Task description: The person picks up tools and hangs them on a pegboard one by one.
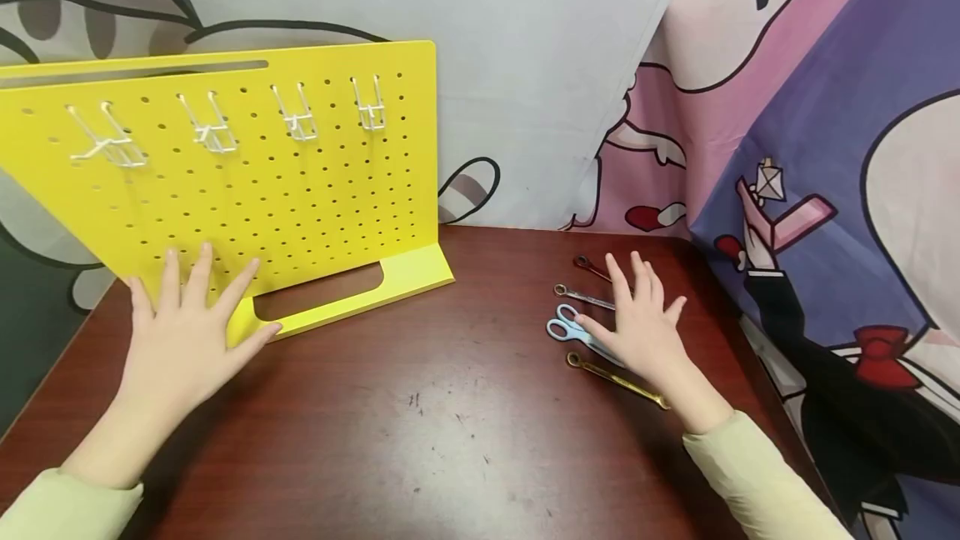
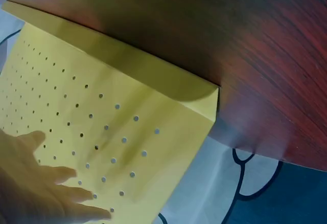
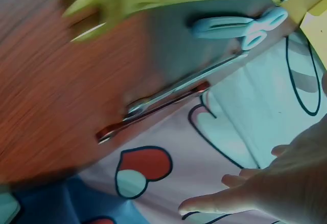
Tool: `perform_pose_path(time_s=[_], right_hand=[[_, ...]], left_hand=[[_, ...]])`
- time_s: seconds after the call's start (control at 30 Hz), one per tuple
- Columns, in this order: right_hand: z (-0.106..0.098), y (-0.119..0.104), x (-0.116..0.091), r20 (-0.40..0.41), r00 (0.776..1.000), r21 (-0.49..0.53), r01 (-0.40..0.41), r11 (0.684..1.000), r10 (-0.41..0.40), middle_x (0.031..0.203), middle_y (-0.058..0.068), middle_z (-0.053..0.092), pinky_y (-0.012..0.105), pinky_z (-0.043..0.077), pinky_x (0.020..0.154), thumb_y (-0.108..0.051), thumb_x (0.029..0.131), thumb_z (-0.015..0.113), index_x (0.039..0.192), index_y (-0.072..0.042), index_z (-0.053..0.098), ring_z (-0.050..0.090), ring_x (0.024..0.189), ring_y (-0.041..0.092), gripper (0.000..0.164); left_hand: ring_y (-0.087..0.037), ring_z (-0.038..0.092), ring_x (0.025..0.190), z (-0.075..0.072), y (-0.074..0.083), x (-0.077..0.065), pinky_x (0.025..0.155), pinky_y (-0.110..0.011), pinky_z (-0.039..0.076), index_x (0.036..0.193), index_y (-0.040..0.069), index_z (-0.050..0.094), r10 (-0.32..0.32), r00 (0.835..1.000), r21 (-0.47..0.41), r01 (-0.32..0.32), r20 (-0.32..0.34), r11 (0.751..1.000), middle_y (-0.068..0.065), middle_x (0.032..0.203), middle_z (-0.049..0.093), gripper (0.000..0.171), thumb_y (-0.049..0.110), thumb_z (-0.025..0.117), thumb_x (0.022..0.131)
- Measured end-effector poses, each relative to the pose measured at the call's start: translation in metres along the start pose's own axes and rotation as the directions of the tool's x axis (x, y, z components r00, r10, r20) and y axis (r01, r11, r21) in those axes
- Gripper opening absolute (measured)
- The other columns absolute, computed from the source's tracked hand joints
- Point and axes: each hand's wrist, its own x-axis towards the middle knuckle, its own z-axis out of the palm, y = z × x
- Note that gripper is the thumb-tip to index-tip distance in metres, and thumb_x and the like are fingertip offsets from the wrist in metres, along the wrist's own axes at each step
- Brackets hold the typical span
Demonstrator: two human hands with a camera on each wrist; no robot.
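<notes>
My left hand [image 1: 182, 340], fingers spread and straight, is in front of the lower left part of a yellow pegboard [image 1: 300, 182] and holds nothing. White wire hooks [image 1: 300, 125], several in a row, hang near the board's top. On the right, my right hand [image 1: 647, 325] hovers with outstretched fingers over a column of tools. These are a dark red wrench [image 3: 153, 112], a silver wrench [image 1: 585, 298], light blue scissors [image 1: 581, 332] and a gold combination wrench [image 1: 618, 379] closest to me. In the head view, this hand hides part of the scissors and of the red and silver wrenches.
The pegboard stands upright on a yellow base [image 1: 416, 269] at the left of a dark reddish-brown table [image 1: 420, 407]. Behind the table hangs a pale cloth [image 1: 525, 107] with cartoon prints, continuing as a pink and purple printed cloth [image 1: 810, 148] along the right edge.
</notes>
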Motion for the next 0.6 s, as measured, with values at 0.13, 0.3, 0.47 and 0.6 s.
perform_pose_path(time_s=[0.13,0.3,0.47,0.6], right_hand=[[0.003,-0.012,0.008,-0.053,0.998,0.058,0.048,0.997,-0.045,0.172,0.029,0.016,0.089,0.018,0.115,-0.047,0.093,0.078,0.169,-0.016,0.020,0.020,0.156,0.054,0.100],[0.006,-0.026,0.019,-0.128,0.984,0.153,0.140,0.978,-0.121,0.170,0.029,0.022,0.074,0.030,0.122,-0.036,0.096,0.077,0.168,-0.011,0.024,0.027,0.154,0.052,0.093],[0.009,-0.043,0.033,-0.189,0.967,0.191,0.206,0.960,-0.170,0.169,0.024,0.030,0.068,0.034,0.123,-0.033,0.098,0.075,0.167,-0.010,0.029,0.034,0.152,0.047,0.087],[0.013,-0.061,0.046,-0.234,0.951,0.230,0.257,0.939,-0.203,0.167,0.021,0.037,0.062,0.035,0.126,-0.030,0.099,0.074,0.165,-0.009,0.035,0.038,0.153,0.043,0.080]], left_hand=[[-0.057,0.007,0.161,-0.006,-0.005,-0.001,0.125,-0.082,0.003,0.166,0.026,0.035,0.039,0.996,-0.009,-0.040,-0.083,0.999,-0.031,0.172,0.020,0.083,0.069,0.052,0.097],[-0.055,0.016,0.160,-0.015,-0.013,-0.001,0.131,-0.073,0.006,0.162,0.019,0.040,0.066,0.973,-0.025,-0.074,-0.219,0.997,-0.032,0.170,0.026,0.095,0.085,0.023,0.097],[-0.051,0.027,0.159,-0.022,-0.023,-0.001,0.134,-0.066,0.012,0.154,0.008,0.049,0.042,0.920,-0.052,-0.067,-0.390,0.996,-0.029,0.167,0.036,0.100,0.085,0.024,0.096],[-0.050,0.033,0.157,-0.026,-0.034,0.002,0.134,-0.064,0.018,0.149,0.000,0.052,-0.008,0.858,-0.103,-0.053,-0.513,0.993,-0.028,0.165,0.041,0.095,0.078,0.034,0.098]])
